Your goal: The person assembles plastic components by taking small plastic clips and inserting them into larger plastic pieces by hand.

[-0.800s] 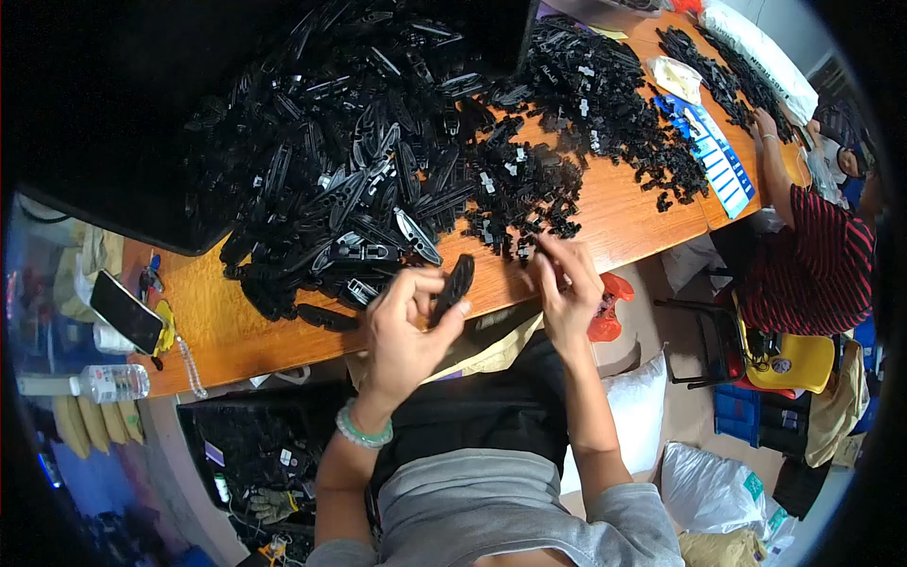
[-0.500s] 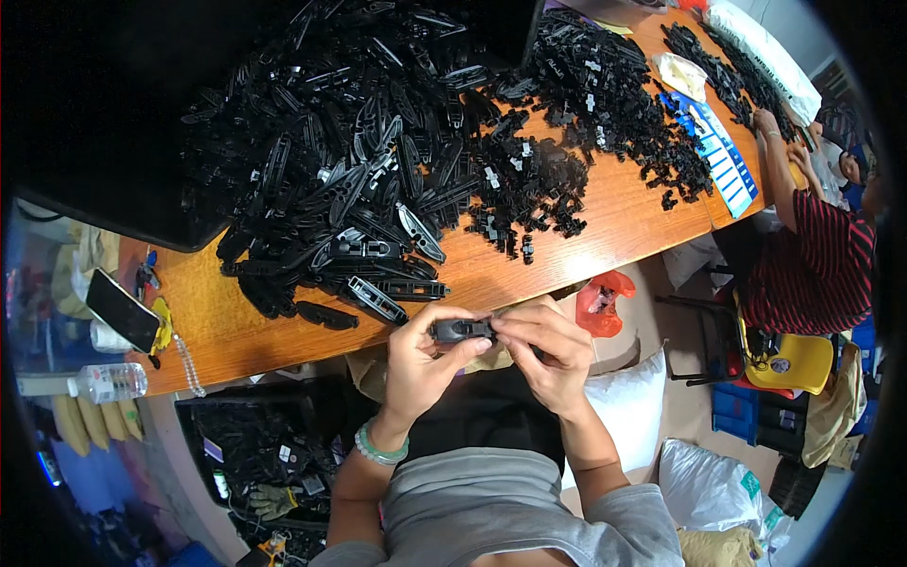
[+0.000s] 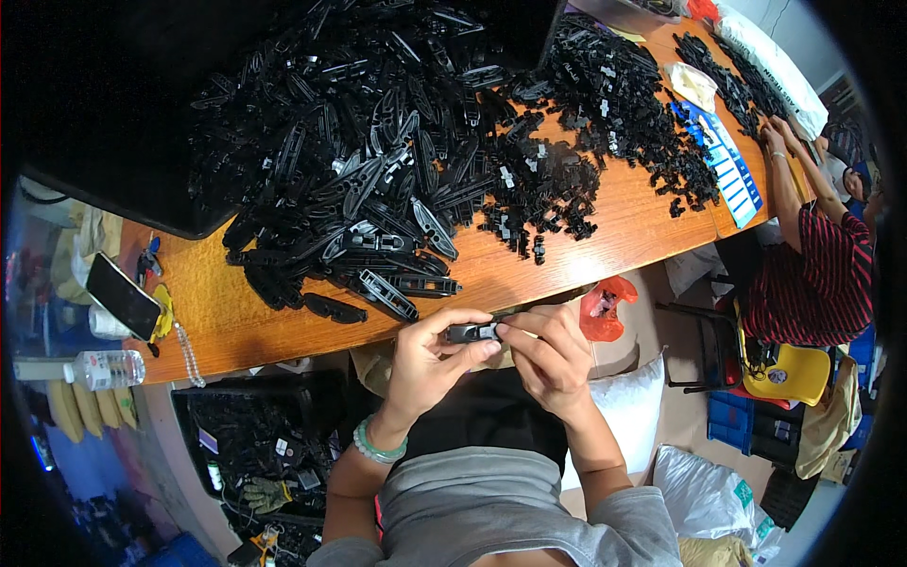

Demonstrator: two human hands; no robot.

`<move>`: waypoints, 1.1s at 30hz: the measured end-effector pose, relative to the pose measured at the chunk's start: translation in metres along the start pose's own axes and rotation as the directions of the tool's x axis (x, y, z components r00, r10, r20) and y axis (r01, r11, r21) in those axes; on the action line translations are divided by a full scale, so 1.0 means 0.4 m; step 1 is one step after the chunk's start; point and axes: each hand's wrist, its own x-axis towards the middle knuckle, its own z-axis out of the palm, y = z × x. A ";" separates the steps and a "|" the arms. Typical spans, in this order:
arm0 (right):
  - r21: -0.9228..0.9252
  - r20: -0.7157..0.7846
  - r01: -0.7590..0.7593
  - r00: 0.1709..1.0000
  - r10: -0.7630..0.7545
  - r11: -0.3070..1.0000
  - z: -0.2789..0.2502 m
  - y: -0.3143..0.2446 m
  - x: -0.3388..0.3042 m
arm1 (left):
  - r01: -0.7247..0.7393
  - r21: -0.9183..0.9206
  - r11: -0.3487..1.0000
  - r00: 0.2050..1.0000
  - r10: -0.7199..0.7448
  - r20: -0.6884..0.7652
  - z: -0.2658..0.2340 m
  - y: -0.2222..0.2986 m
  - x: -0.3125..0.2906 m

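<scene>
A black plastic part [image 3: 465, 333] is held between my two hands just in front of the table's near edge. My left hand [image 3: 423, 364] grips it between thumb and fingers, and a green bangle circles that wrist. The thumb and fingertips of my right hand [image 3: 552, 355] pinch the part's right end, partly hiding it. Beyond them lies a big heap of long black plastic parts [image 3: 378, 180]. To its right spreads a pile of small black clips [image 3: 543, 184], with a few grey ones mixed in.
The wooden table [image 3: 557, 269] runs across in front of me. At left are a phone [image 3: 124, 296] and a plastic bottle [image 3: 111, 369]. A red bag [image 3: 606, 310] and a white sack [image 3: 625, 416] lie below. At right a person in a striped shirt [image 3: 820, 274] works beside a yellow chair [image 3: 792, 375].
Both hands keep hold of the black part, with my right fingers slightly shifted on its end. The other person's arms have moved along the table edge. The view has shifted slightly.
</scene>
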 end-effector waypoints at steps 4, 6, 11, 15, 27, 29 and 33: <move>0.197 0.082 -0.209 0.977 0.196 0.958 0.005 0.016 -0.011 | -0.263 0.281 0.923 0.965 0.252 0.077 0.000 -0.006 -0.002; 0.312 0.255 -0.479 0.874 0.413 0.821 -0.008 0.013 -0.017 | -0.255 0.314 0.914 0.967 0.243 0.076 0.004 -0.006 -0.007; 0.414 0.319 -0.447 0.887 0.334 0.793 -0.011 0.028 -0.037 | -0.193 0.197 0.961 0.981 0.193 0.017 0.013 -0.017 -0.020; 0.383 0.288 -0.470 0.879 0.381 0.795 -0.006 0.021 -0.045 | -0.178 0.222 0.959 0.983 0.181 0.009 0.019 -0.022 -0.028; 0.176 0.426 -0.637 0.737 0.525 0.750 -0.015 0.037 -0.068 | -0.300 0.910 0.287 0.837 0.537 0.106 -0.096 0.015 -0.047; 0.078 0.332 -0.552 0.799 0.501 0.830 0.000 0.036 -0.073 | -0.141 0.990 0.030 0.867 0.486 0.109 -0.104 0.042 -0.037; 0.153 0.247 -0.548 0.827 0.505 0.822 0.002 0.038 -0.052 | -0.157 0.965 -0.209 0.835 0.493 0.243 -0.144 0.025 -0.017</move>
